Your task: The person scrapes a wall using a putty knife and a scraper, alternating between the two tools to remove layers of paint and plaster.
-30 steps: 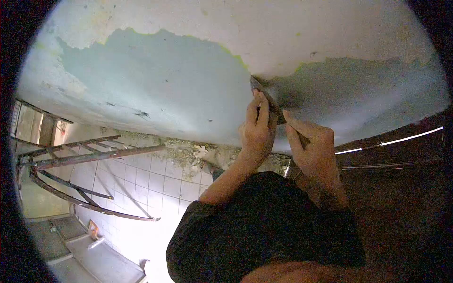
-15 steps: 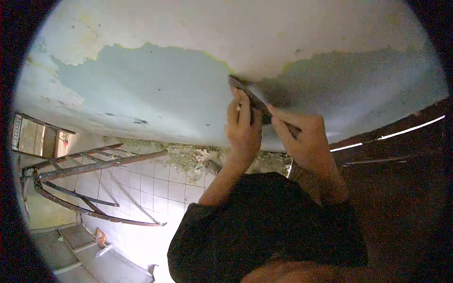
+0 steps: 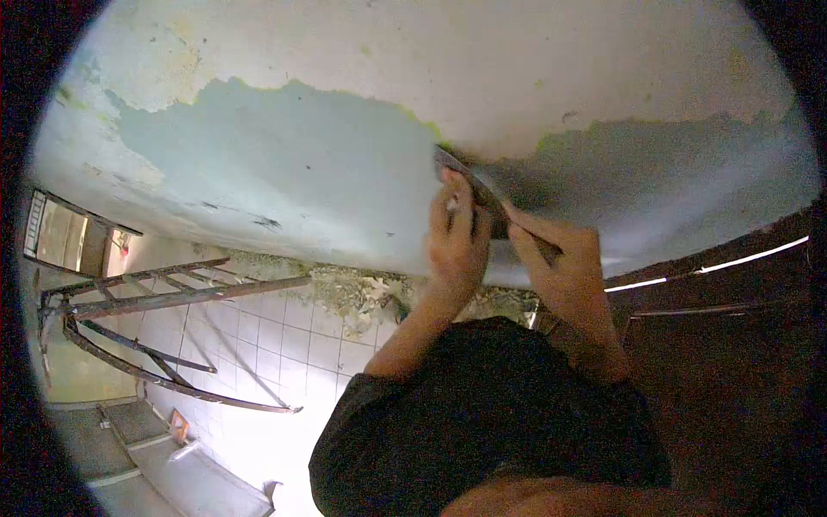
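My left hand point(image 3: 457, 234) is closed on the near side of a wide, flat, dark scraper point(image 3: 472, 178), its fingers bent against the blade. My right hand point(image 3: 560, 258) grips the same scraper from the right, the thumb side lying along it. The blade's upper edge meets a painted surface point(image 3: 284, 146), right where a pale off-white coat point(image 3: 482, 69) ends in a ragged, yellow-green edge above bare blue-grey. A dark shadow lies beside the blade. The handle is mostly hidden by my fingers.
A rusty metal ladder point(image 3: 185, 295) stands at the left, by white tiles point(image 3: 267, 340). Crumbled, stained plaster point(image 3: 362, 297) runs along the tiles' upper border. At lower left are grey panels point(image 3: 185, 474); a dark surface with a bright slit point(image 3: 741, 258) lies right.
The view has shifted a little, so surface, hands and scraper appear slightly lower and to the right. Both hands keep their hold, and the blade stays near the same ragged paint edge.
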Tool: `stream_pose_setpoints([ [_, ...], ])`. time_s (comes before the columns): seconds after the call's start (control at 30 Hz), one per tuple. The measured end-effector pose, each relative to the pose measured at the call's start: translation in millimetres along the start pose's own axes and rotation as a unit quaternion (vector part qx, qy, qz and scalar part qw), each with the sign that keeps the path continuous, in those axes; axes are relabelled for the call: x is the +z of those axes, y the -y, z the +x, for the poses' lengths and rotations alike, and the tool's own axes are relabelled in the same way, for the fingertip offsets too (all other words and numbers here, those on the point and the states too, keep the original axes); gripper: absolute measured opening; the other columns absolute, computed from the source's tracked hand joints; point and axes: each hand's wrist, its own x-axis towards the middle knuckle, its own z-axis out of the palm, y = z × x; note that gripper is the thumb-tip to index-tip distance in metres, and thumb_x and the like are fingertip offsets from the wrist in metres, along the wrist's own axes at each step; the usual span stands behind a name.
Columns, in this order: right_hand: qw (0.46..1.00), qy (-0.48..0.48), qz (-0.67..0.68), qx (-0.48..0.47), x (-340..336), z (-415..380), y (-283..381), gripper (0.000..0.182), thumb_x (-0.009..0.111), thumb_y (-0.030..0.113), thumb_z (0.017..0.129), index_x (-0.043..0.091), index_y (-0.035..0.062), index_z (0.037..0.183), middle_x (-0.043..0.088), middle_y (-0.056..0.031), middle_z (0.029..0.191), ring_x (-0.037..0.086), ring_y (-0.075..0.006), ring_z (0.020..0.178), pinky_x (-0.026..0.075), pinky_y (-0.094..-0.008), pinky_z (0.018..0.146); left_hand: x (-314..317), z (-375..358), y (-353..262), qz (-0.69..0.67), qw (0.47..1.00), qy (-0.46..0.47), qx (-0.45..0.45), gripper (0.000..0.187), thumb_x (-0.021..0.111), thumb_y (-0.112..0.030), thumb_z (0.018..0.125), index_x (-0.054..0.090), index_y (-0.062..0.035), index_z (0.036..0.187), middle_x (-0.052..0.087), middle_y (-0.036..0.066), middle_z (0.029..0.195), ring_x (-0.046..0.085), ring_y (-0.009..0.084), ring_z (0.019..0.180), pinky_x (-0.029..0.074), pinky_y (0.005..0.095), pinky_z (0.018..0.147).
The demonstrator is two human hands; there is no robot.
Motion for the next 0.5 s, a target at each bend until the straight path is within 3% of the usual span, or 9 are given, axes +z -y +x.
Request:
stream_pose_setpoints([
  [0.07,0.986,-0.059,0.033,-0.152,17.3,16.5,-10.3,0.029,0.067,0.008,0.090,0.070,0.0031,0.118,0.069,-0.0088,0.074,0.051,-0.0062,0.063,0.043,-0.0258,0.058,-0.1,5.6,7.2,0.004,1.000,-0.021,0.012,0.057,0.076,-0.004,0.080,0.059,-0.0070,0.134,0.060,0.018,0.123,0.066,0.0308,0.097,0.058,0.0348,0.075],
  [0.1,0.986,-0.061,0.035,-0.154,13.0,15.8,-6.8,0.029,0.067,0.008,0.090,0.070,0.0031,0.118,0.069,-0.0088,0.074,0.051,-0.0062,0.063,0.043,-0.0258,0.058,-1.0,9.3,9.3,0.008,0.999,-0.047,0.022,0.056,0.076,-0.005,0.080,0.059,-0.0070,0.133,0.060,0.018,0.123,0.066,0.0302,0.098,0.058,0.0347,0.075],
  [0.17,0.996,0.011,-0.031,-0.084,0.8,7.0,0.3,0.029,0.067,0.009,0.090,0.070,0.0028,0.119,0.070,-0.0085,0.077,0.054,-0.0074,0.065,0.046,-0.0261,0.062,-8.9,3.6,1.6,-0.008,1.000,-0.013,-0.018,0.053,0.076,-0.005,0.080,0.061,-0.0071,0.131,0.060,0.017,0.122,0.067,0.0290,0.096,0.058,0.0345,0.075],
  [0.23,0.998,0.011,-0.011,-0.054,-3.6,-2.4,-5.4,0.030,0.067,0.009,0.091,0.069,0.0021,0.119,0.070,-0.0083,0.079,0.056,-0.0086,0.067,0.047,-0.0263,0.064,-7.5,-1.6,0.5,-0.045,0.998,0.038,-0.013,0.052,0.076,-0.004,0.079,0.063,-0.0064,0.129,0.060,0.017,0.121,0.067,0.0293,0.094,0.058,0.0347,0.074],
  [0.27,1.000,0.010,0.009,-0.024,-5.9,-7.2,-9.6,0.030,0.066,0.009,0.091,0.069,0.0014,0.120,0.070,-0.0080,0.080,0.058,-0.0098,0.069,0.048,-0.0266,0.066,-3.8,-5.1,3.4,-0.041,0.998,0.029,0.037,0.054,0.075,-0.004,0.080,0.060,-0.0059,0.132,0.059,0.017,0.124,0.068,0.0291,0.091,0.058,0.0351,0.074],
  [0.3,0.999,0.015,0.009,-0.028,-5.9,-10.9,-16.0,0.030,0.066,0.009,0.091,0.069,0.0014,0.120,0.070,-0.0080,0.080,0.058,-0.0098,0.069,0.048,-0.0266,0.066,-5.0,-5.7,0.0,-0.037,0.998,0.025,0.034,0.054,0.075,-0.004,0.080,0.060,-0.0059,0.132,0.059,0.017,0.124,0.068,0.0291,0.091,0.058,0.0351,0.074],
  [0.37,0.995,-0.031,0.086,-0.043,-1.7,-16.3,-33.1,0.031,0.066,0.008,0.091,0.068,0.0011,0.121,0.070,-0.0083,0.080,0.057,-0.0091,0.068,0.048,-0.0261,0.064,-10.3,-6.8,-7.6,-0.068,0.991,0.112,0.005,0.057,0.075,-0.005,0.080,0.057,-0.0063,0.135,0.056,0.018,0.128,0.068,0.0293,0.093,0.059,0.0363,0.076],
  [0.43,0.993,-0.018,0.114,-0.030,-1.2,-18.0,-45.1,0.032,0.066,0.009,0.092,0.067,0.0008,0.123,0.069,-0.0078,0.078,0.055,-0.0077,0.064,0.046,-0.0252,0.060,-13.2,-5.0,-9.7,-0.057,0.994,0.077,0.049,0.058,0.073,-0.005,0.081,0.055,-0.0073,0.137,0.053,0.018,0.131,0.068,0.0297,0.094,0.058,0.0374,0.078],
  [0.5,0.989,0.000,0.144,-0.024,1.8,-15.5,-61.1,0.033,0.065,0.010,0.092,0.066,0.0005,0.124,0.068,-0.0073,0.077,0.053,-0.0063,0.060,0.045,-0.0243,0.055,-23.0,-4.7,-18.0,-0.092,0.980,0.151,-0.087,0.058,0.073,-0.002,0.080,0.057,-0.0085,0.135,0.051,0.019,0.134,0.066,0.0314,0.100,0.058,0.0382,0.082],
])
